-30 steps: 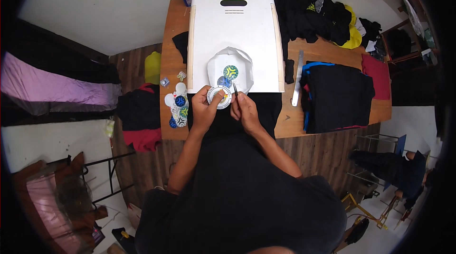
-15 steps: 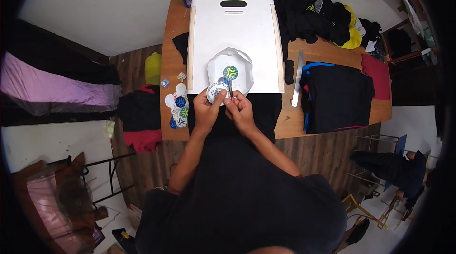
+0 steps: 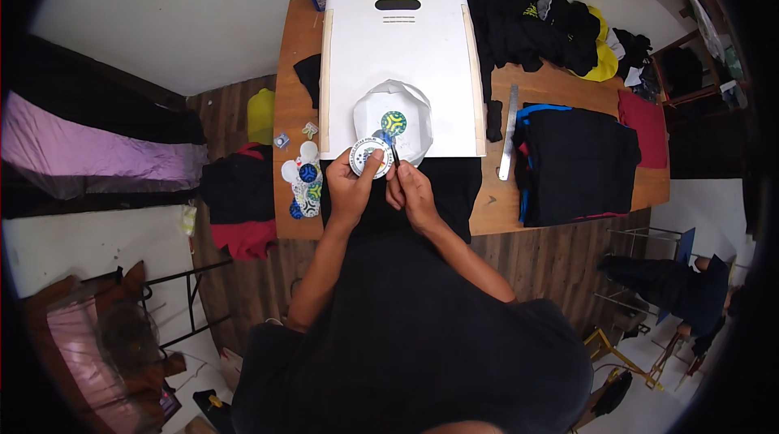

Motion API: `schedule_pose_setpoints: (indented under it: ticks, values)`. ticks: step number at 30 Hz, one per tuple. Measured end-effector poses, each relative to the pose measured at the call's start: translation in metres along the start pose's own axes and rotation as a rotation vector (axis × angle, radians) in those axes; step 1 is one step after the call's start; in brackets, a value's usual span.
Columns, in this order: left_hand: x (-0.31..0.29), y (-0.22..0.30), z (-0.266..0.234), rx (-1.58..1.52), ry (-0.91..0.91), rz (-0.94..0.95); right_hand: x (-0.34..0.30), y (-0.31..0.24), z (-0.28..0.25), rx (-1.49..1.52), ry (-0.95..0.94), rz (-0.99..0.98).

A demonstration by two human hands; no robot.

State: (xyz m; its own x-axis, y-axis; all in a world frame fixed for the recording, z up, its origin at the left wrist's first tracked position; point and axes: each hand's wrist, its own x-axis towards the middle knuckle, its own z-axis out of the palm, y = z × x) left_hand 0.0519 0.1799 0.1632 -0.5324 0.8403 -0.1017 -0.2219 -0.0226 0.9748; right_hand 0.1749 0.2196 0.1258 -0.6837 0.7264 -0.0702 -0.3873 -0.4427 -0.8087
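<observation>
Round patch [image 3: 371, 156]: pinched at its rim in the left hand [image 3: 350, 191], held up just over the near edge of the white board [image 3: 398, 53], beside the white cap [image 3: 395, 118].
Right hand [image 3: 414, 191]: fingers closed on a thin dark tool, probably tweezers; its tip touches the patch's edge.
Handling: looks light, thin and bendy, likely to curl or crease; best gripped by the edge, face untouched.
Surface [image 3: 296, 69]: more round patches [image 3: 304, 182] lie left of the hands.
</observation>
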Motion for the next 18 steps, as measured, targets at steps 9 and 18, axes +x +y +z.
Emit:
schedule_pose_setpoints:
  ticks: [9,18]
  values:
    - [-0.0003,0.0063,0.0030,-0.025,0.000,-0.015,0.0007,-0.0013,-0.0009,-0.018,-0.006,0.011]
    - [-0.0005,0.0053,0.0029,-0.028,-0.021,-0.016,0.0024,0.0003,-0.0029,-0.003,-0.007,0.016]
